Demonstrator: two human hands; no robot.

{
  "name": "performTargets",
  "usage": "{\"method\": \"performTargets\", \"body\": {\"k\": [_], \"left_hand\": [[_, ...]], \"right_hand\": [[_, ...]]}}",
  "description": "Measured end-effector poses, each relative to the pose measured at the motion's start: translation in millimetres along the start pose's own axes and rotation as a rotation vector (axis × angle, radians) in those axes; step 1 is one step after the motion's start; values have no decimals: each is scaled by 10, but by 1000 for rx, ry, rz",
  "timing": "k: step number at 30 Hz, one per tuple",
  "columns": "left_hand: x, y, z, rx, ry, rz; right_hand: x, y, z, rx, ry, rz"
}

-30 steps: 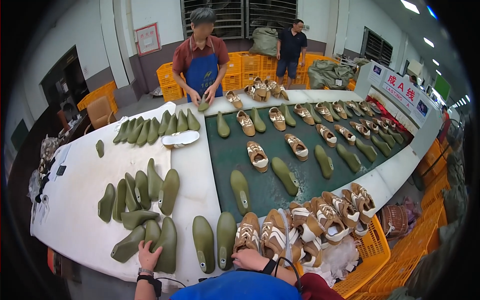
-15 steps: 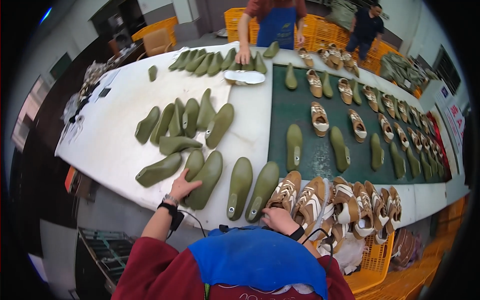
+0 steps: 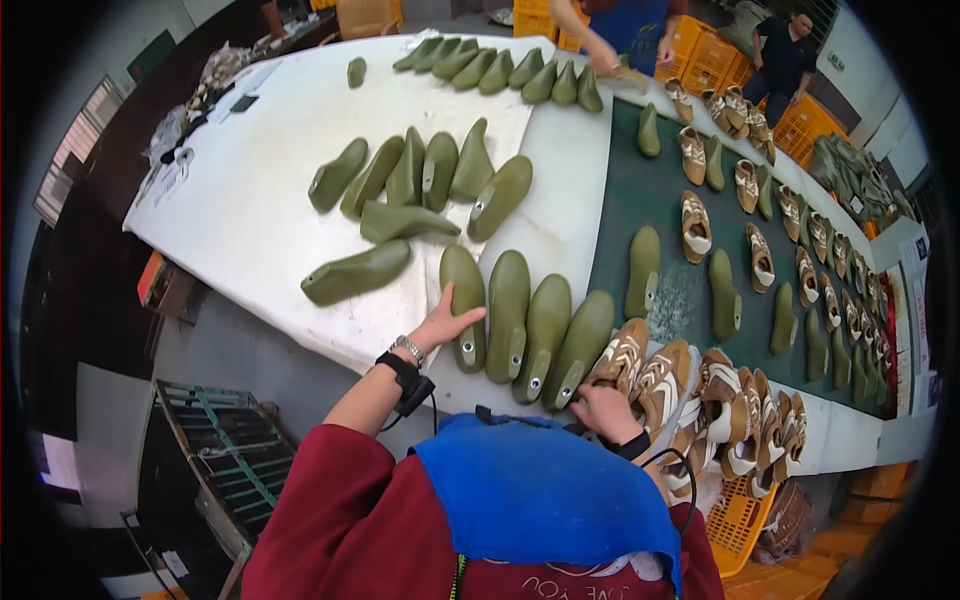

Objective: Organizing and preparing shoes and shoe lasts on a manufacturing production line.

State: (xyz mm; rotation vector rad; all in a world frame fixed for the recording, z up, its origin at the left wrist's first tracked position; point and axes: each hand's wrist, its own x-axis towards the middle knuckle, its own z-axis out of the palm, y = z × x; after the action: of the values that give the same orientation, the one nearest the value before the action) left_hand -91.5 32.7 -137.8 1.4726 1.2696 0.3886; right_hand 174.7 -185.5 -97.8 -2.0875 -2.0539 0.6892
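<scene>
Four green shoe lasts stand in a row at the table's near edge, toes pointing away. My left hand (image 3: 446, 323) grips the leftmost shoe last (image 3: 462, 275), its thumb across the heel end and its other fingers partly hidden. To the right of that lie a second last (image 3: 509, 310), a third last (image 3: 545, 335) and a fourth last (image 3: 583, 345). Close by the fourth last's heel is my right hand (image 3: 606, 412), fingers curled; whether they hold anything is hidden. Brown and white sneakers (image 3: 660, 378) are heaped just right of it.
Several loose lasts (image 3: 405, 178) lie on the white cloth (image 3: 270, 190). Sneakers and lasts stand in rows on a green mat (image 3: 690, 290). A co-worker's hand (image 3: 602, 58) reaches over the far edge. A yellow crate (image 3: 740, 515) sits below the sneakers.
My left hand has brought a last beside the others, lining up the row of four. The view has shifted. The co-worker's hand has left the far lasts; the white sole-shaped piece there is gone from view.
</scene>
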Motion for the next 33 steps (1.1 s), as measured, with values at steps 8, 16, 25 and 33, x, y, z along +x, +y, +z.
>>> {"method": "performTargets", "body": {"k": [8,16,25,33], "left_hand": [[-508,5,-922,280,18,104],[-1211,955,-1483,291,111,255],[-884,891,-449,302,104,608],[-436,294,370,728,237,677]], "right_hand": [[55,-88,-284,21,48,-19],[178,-134,-310,-69,-54,-53],[221,-289,-254,56,168,131],[254,-491,-59,48,-76,192]]}}
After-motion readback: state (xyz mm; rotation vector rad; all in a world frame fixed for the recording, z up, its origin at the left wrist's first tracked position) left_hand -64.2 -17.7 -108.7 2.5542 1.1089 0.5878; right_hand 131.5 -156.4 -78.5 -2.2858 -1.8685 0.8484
